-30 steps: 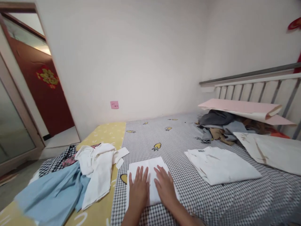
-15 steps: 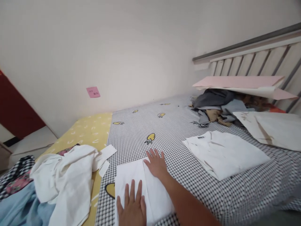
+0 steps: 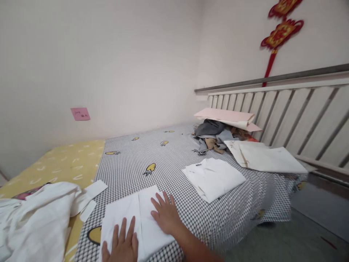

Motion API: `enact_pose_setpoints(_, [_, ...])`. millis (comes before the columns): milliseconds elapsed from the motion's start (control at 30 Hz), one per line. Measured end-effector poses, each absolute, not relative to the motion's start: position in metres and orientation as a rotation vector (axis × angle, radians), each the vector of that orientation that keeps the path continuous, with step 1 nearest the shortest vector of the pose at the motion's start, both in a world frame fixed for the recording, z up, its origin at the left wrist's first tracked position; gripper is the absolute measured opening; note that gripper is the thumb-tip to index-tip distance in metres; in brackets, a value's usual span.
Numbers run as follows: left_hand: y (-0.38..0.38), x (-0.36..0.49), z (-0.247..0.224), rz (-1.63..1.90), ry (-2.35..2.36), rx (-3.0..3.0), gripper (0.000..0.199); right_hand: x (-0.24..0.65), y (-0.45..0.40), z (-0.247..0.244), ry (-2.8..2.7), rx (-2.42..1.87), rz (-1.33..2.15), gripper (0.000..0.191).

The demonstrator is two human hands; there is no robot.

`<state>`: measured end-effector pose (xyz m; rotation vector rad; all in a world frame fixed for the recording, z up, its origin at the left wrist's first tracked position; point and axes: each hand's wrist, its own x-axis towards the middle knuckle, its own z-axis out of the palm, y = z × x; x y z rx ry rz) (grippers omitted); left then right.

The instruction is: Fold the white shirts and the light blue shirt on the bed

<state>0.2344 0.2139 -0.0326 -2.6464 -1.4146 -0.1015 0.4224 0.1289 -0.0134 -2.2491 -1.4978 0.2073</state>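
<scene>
- Far L: see rumpled white garment on yellow sheet.
- Above, on wall: see pink note (handwritten, too small to read).
- Bottom ctr: see folded white cloth flat on checked sheet, under L hand, fingers wide, palm-down, & R hand, same, nearer far R edge.
- R: see folded white shirt, dk neck label (illegible).
- Beyond: see clothes pile under pink sheet.

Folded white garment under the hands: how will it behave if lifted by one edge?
The folded white garment is probably floppy: it lies flat in soft cloth layers, so one-edge lifting would likely unfold it. Probably light, as it looks like thin fabric. Unlikely to roll or tip, lying low and flat on the checked sheet.
</scene>
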Motion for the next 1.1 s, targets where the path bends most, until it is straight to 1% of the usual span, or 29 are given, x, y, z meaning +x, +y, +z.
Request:
enact_pose_setpoints(133, [0.205,0.238,-0.014,-0.026,-1.457,-2.659,0.055,0.418,0.095,-0.019,-1.498,-2.233,0.212,0.059])
enact_pose_setpoints(333, [0.196,0.228,-0.004,-0.124,-1.568,-2.732,0.053,0.412,0.071,-0.033,-1.557,-2.334,0.167,0.055])
enact_pose_setpoints(500, [0.187,0.185,-0.017,-0.314,-1.651,-2.66,0.051,0.415,0.055,-0.05,-1.569,-2.483,0.05,0.055])
enact_pose_setpoints(600, [0.181,0.15,-0.036,-0.397,-1.657,-2.586,0.051,0.415,0.048,-0.046,-1.534,-2.53,0.107,0.056])
enact_pose_setpoints(700, [0.172,0.124,-0.056,-0.472,-1.594,-2.573,0.054,0.401,0.049,-0.029,-1.458,-2.566,-0.02,0.061])
enact_pose_setpoints(767, [0.166,0.115,-0.065,-0.505,-1.566,-2.569,0.055,0.383,0.054,-0.018,-1.59,-2.46,-0.147,0.066])
enact_pose_setpoints(867, [0.157,0.112,-0.069,-0.515,-1.593,-2.549,0.056,0.351,0.068,-0.011,-1.901,-2.279,-0.104,0.083])
enact_pose_setpoints(933, [0.153,0.112,-0.068,-0.507,-1.628,-2.544,0.056,0.333,0.078,-0.014,-1.987,-2.295,-0.083,0.095])
enact_pose_setpoints(967, [0.152,0.111,-0.068,-0.505,-1.628,-2.549,0.056,0.326,0.083,-0.016,-1.996,-2.33,-0.106,0.097])
enact_pose_setpoints(1100, [0.149,0.108,-0.075,-0.558,-1.55,-2.529,0.058,0.312,0.102,-0.019,-1.979,-2.417,-0.281,0.089])
